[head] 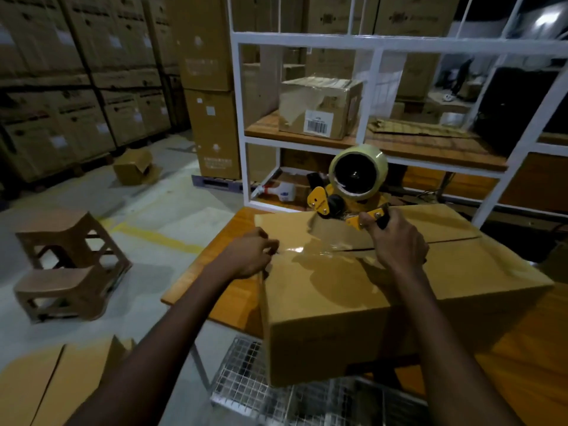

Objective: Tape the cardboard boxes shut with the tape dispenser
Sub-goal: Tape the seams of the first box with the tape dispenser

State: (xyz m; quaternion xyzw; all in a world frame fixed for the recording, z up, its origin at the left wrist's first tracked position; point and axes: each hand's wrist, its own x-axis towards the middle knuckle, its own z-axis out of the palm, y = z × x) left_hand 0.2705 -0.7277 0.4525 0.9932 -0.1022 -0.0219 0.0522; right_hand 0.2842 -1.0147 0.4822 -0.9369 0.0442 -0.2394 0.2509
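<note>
Seam: tape [310, 250] begun on cardboard box [353, 302], right stretch bare | your left hand [249, 256] pinches tape end (at the edge) | your right hand [399, 241] grips tape dispenser [353, 186]

Dim indoor light with a warm cast. A blown-out white glow [550, 13] sits in the upper right corner. The floor [153, 195] at left centre catches pale light. There is a glare spot on the clear tape [296, 249] mid-frame. The tape dispenser [353, 179] and right hand [396, 238] throw a soft dark shadow across the box [338, 318] top. Stacked cartons [76, 87] upper left are soft and smeared. White rack [307, 38] bars bow toward the edges.
</note>
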